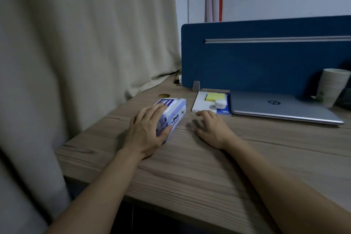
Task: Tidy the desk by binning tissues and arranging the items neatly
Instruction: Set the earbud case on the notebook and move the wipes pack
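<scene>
A purple and white tissue pack lies on the wooden desk near its left side. My left hand grips the pack from above, fingers over its top and thumb curled against its near side. My right hand hovers low over the desk just right of the pack, fingers relaxed and holding nothing. Behind it lies a white notebook carrying a yellow sticky-note pad and a small white round case.
A shut silver laptop lies at the back right against a blue divider panel. A stack of paper cups stands at the far right. A beige curtain hangs along the desk's left edge.
</scene>
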{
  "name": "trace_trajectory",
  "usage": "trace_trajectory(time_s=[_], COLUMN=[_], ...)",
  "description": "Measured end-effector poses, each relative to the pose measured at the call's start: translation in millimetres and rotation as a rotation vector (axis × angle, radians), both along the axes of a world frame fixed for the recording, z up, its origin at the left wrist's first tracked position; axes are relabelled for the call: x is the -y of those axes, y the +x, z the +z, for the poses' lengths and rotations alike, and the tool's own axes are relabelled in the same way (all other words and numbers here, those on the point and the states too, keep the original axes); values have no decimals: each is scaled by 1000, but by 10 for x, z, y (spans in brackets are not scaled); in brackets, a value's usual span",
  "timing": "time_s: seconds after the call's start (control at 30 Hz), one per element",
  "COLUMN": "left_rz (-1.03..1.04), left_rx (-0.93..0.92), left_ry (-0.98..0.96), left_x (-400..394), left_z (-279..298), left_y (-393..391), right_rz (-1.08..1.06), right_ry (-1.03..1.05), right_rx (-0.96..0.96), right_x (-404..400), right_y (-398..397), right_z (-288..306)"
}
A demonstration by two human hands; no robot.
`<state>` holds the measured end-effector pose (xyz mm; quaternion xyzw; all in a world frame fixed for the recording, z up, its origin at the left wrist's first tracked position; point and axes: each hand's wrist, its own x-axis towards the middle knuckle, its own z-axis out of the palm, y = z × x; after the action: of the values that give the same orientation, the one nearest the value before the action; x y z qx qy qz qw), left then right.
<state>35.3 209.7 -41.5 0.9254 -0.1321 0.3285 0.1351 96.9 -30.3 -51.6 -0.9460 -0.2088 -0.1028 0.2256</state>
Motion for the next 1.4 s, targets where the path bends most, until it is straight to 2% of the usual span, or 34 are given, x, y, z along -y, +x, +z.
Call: trace_trajectory(time_s=[0.33, 0.53, 0.73, 0.97, 1.4], left_rz=[96, 176, 233, 179, 105], left_rx=[-28, -111, -254, -176, -171], left_ry=[-9, -39, 32, -34, -31], left_x=[105, 335, 443, 509, 783], left_z=[-17, 7, 201, 63, -35], left_y=[219, 608, 1121, 1545, 2497], right_rz=[17, -36, -121, -267, -352], right_ry=[-73, -102, -182, -275, -270], right_rx=[30, 119, 283, 441, 463], right_x=[-11, 96, 271, 490, 577], right_y=[21, 138, 370, 729, 1101], right_z=[-16, -20, -15, 15, 12])
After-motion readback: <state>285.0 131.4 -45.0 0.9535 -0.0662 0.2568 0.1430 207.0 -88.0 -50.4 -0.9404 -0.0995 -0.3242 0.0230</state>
